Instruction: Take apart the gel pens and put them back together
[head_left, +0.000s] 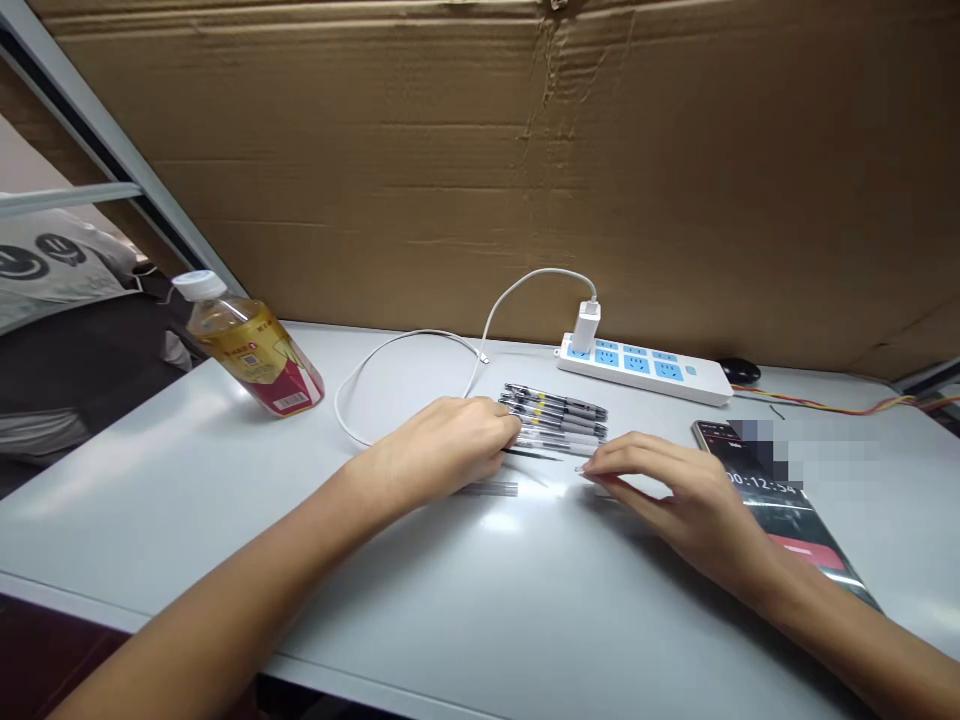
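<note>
My left hand [469, 437] is closed around a thin dark pen refill [536, 455], whose narrow end points right toward my other hand. My right hand [660, 485] pinches a small pale piece [580, 470] between thumb and fingertips; what kind it is I cannot make out. Just behind both hands, several clear-barrelled pens [559, 405] with dark grips lie side by side, partly covered by my left hand. A few thin grey sticks [489, 489] lie in front of my left hand, their left ends hidden under it.
Left on the white table [450, 620] stands a drink bottle [255, 350]. A white cable [420, 333] loops from a charger [586, 325] in the power strip [645, 370]. A phone [787, 515] lies beside my right forearm. Cardboard [390, 180] walls the back; a person [82, 330] is at far left.
</note>
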